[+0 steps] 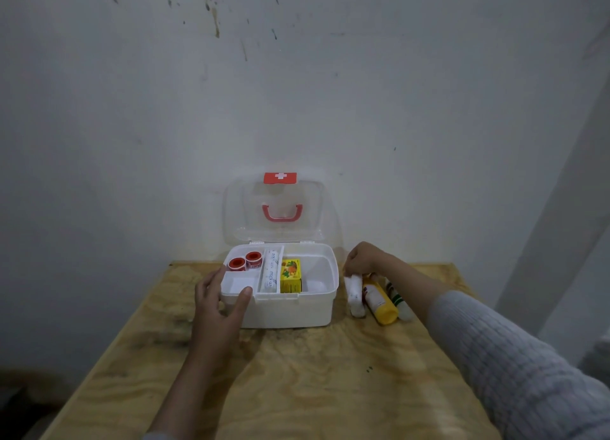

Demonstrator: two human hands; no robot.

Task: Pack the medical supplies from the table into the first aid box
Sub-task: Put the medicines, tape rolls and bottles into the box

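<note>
Supplies were partly packed: two red tape rolls (pixel 245 260), a wrapped bandage (pixel 271 270) and a yellow carton (pixel 290 275) lay in the first aid box (pixel 290 310). Our left hand (pixel 216 302) grasped its front corner. Our right hand (pixel 361 259) pinched a white gauze roll (pixel 355 296) on the desk (pixel 297 373), just beside a yellow bottle (pixel 379 302). We judged that lifting carelessly could roll the bottle away.
</note>
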